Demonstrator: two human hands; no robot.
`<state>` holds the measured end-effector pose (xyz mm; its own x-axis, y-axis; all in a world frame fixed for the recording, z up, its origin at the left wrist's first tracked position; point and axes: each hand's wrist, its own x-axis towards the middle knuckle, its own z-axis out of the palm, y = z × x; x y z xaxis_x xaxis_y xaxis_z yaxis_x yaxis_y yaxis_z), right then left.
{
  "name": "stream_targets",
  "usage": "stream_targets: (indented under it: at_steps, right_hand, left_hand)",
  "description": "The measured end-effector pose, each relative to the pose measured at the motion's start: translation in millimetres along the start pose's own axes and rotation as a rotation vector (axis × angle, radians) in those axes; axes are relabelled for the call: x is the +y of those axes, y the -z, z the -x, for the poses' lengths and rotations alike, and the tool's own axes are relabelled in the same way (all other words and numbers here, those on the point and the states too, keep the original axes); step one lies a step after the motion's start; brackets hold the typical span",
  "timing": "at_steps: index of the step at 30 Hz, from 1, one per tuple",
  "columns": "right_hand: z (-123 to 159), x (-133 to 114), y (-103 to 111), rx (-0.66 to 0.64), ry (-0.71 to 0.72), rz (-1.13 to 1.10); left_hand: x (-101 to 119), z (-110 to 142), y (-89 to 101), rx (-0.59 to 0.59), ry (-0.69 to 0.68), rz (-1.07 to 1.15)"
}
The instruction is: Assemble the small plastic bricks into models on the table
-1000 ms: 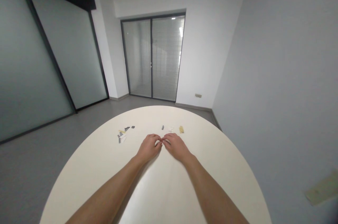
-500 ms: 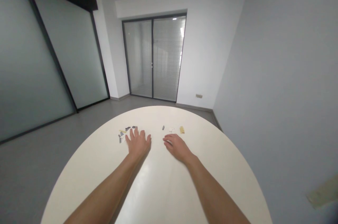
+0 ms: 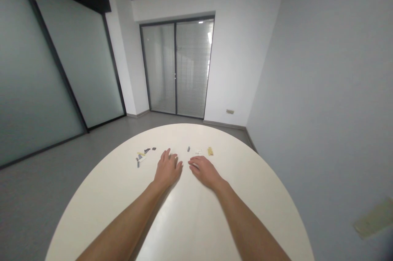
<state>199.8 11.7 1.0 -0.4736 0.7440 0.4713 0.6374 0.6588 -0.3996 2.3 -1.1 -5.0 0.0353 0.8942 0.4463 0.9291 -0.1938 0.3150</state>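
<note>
My left hand is over the middle of the white round table, fingers apart and nothing visible in it. Close to its right, my right hand is low over the tabletop, thumb and fingers slightly parted, with no object showing between them. Just beyond the hands lie a small grey piece, some tiny white pieces and a flat yellow piece. Left of my left hand is a loose group of small pieces: dark grey ones, a thin yellow strip and a white strip. Their exact kind is too small to tell.
The table's rounded far edge faces a glass double door with blinds. Frosted glass panels stand on the left, and a plain wall rises close on the right.
My left hand has moved right, away from the group of small pieces, toward my right hand. My right hand has stayed nearly in place. The view has shifted very slightly.
</note>
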Motion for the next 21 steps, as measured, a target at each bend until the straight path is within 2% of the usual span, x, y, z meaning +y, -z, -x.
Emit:
stream_targets:
  at_steps: [4, 6, 9, 13, 21]
  right_hand:
    - [-0.3, -0.7, 0.0, 0.005, 0.007, -0.005]
    - [-0.3, -0.6, -0.5, 0.005, 0.009, -0.003]
    - [0.0, -0.4, -0.7, 0.002, 0.005, 0.001]
    - [0.4, -0.4, -0.2, -0.002, 0.007, 0.004]
    - [-0.2, -1.2, -0.1, -0.001, 0.0, 0.0]
  left_hand:
    - [6.4, -1.6, 1.5, -0.014, -0.219, 0.222]
    - [8.1, -2.5, 4.4, 0.005, -0.259, 0.256]
    - [5.3, -4.0, 7.0, 0.062, -0.139, 0.181]
    - [-4.8, -4.5, 4.1, 0.038, 0.017, 0.076]
    - [-6.6, -3.9, 0.1, -0.065, 0.033, 0.129]
